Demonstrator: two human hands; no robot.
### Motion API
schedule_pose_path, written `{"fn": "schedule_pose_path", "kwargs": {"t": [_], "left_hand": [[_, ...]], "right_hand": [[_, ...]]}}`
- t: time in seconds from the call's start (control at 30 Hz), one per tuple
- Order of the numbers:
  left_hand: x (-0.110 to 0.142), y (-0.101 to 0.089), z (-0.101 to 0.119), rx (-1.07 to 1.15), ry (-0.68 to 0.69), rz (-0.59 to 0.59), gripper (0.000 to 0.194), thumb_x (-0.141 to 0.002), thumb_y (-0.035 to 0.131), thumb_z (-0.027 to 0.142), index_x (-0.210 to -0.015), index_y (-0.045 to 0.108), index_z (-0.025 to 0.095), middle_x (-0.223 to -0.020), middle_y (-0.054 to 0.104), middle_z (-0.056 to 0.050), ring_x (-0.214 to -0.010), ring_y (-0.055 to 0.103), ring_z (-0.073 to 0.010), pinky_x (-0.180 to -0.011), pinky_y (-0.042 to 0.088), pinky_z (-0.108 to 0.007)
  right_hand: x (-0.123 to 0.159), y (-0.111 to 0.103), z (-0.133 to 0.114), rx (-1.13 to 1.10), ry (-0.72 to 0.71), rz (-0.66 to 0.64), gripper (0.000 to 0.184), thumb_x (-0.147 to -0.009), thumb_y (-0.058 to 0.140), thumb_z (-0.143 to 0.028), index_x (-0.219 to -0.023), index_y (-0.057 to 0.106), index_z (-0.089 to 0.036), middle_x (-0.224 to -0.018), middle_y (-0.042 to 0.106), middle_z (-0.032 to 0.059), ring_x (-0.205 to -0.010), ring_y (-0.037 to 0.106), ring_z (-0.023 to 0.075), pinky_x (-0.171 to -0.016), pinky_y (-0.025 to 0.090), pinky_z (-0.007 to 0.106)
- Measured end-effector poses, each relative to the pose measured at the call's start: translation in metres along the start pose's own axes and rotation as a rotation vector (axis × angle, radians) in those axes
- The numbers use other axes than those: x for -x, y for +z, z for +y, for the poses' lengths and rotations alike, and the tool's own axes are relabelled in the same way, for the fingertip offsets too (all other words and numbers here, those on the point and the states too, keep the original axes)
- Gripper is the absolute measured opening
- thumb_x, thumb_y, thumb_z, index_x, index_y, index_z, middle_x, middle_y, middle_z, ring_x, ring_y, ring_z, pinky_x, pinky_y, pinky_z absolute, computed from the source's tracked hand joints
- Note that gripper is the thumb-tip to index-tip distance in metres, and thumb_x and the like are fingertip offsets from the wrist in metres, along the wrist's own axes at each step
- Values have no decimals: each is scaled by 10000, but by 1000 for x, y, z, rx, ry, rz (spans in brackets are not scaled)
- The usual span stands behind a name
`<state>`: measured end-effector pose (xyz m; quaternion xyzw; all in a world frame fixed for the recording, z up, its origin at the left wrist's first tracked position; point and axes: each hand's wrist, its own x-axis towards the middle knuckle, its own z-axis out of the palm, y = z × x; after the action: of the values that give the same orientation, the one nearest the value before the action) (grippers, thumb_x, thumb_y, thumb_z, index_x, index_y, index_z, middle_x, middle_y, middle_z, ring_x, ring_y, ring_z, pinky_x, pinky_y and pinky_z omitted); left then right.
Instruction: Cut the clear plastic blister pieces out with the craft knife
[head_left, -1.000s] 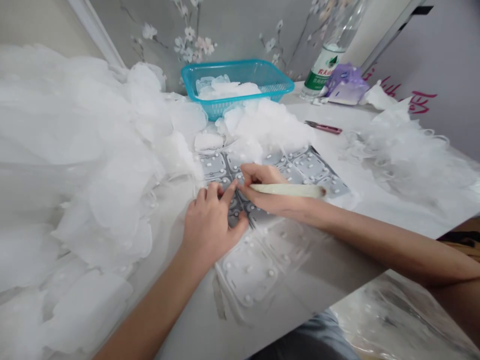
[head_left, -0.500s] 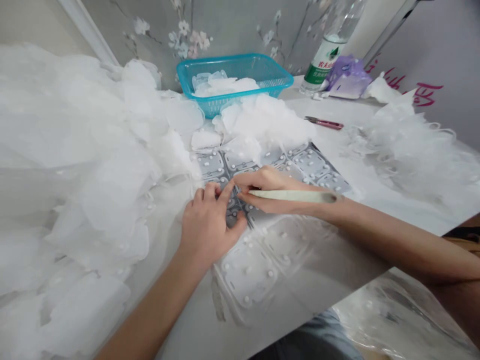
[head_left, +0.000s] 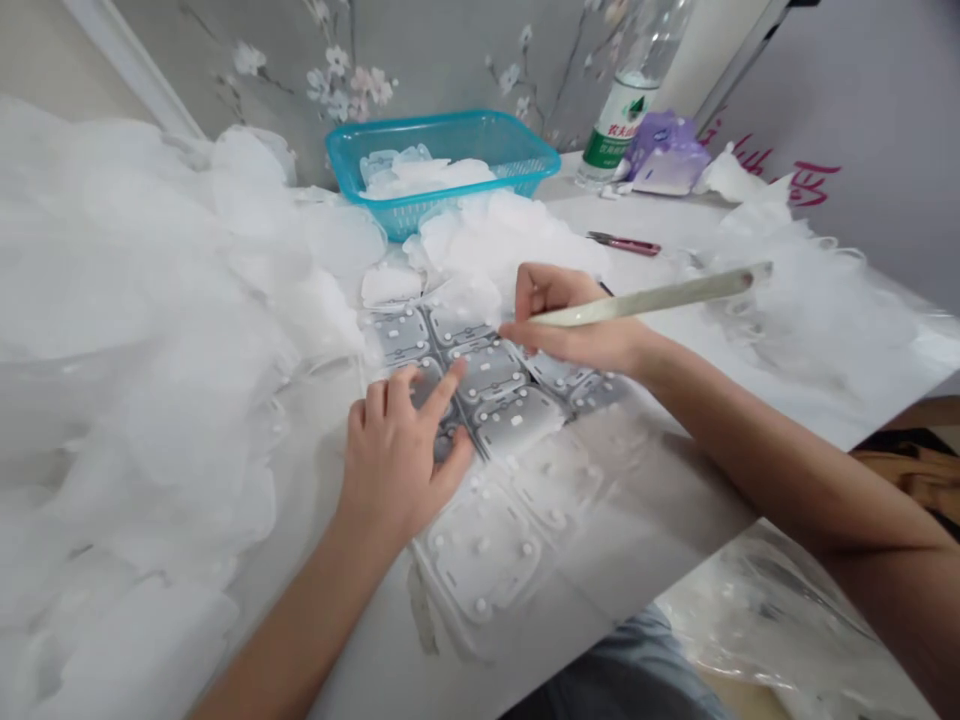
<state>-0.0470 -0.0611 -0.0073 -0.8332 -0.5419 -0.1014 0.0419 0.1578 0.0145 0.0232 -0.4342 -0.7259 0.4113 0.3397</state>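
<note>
My left hand [head_left: 394, 450] lies with its fingers spread over a grey translucent sheet [head_left: 517, 412] of rounded-square pieces dotted with small white nubs. Its index fingertip touches one of these pieces. In my right hand [head_left: 574, 320] is a pale, slender pen-like tool [head_left: 660, 298], its back end pointing up to the right. The fingers hide the working tip, so I cannot tell its kind. This hand is over the sheet's far right part, apart from the left. Toward me, the sheet continues as whitish translucent squares [head_left: 480, 545].
White translucent pieces [head_left: 150, 330] are heaped at left, and another pile [head_left: 495, 240] covers the sheet's far edge. Behind stands a blue basket [head_left: 442, 205] with similar pieces. A water bottle [head_left: 619, 120], a purple pack [head_left: 667, 150], pink-handled snips [head_left: 626, 244] and curly white scraps [head_left: 780, 290] are at right.
My right hand has moved away from my left fingertips, up and to the right, with the tool's back end rising. My left hand stays spread on the sheet. The view has shifted slightly.
</note>
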Motion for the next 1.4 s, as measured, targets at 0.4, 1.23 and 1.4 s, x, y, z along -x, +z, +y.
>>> {"fn": "schedule_pose_path", "kwargs": {"t": [0.4, 1.23, 1.4], "left_hand": [[-3, -12, -5, 120, 133, -5, 301, -900, 396, 228, -1093, 626, 252, -1125, 683, -33, -1004, 633, -232, -932, 334, -481], [-36, 11, 2, 158, 221, -127, 406, -946, 402, 380, -1317, 515, 261, -1482, 403, -98, -1337, 397, -247, -1078, 306, -473], [-34, 13, 2, 160, 216, -109, 399, -942, 412, 382, -1310, 516, 269, -1473, 419, -82, -1327, 411, -248, -1075, 310, -467]], "right_hand": [[-6, 13, 30, -174, 54, 47, 173, -725, 540, -160, -849, 425, -198, -604, 577, -59, -485, 538, 100, -478, 414, 217], [-10, 14, 45, 119, -68, 227, 174, -716, 588, -201, -658, 424, -194, -541, 435, -71, -505, 391, 79, -496, 287, 222], [-11, 16, 42, 135, -82, 240, 183, -698, 569, -155, -629, 404, -193, -526, 415, -73, -490, 370, 72, -477, 268, 220]]}}
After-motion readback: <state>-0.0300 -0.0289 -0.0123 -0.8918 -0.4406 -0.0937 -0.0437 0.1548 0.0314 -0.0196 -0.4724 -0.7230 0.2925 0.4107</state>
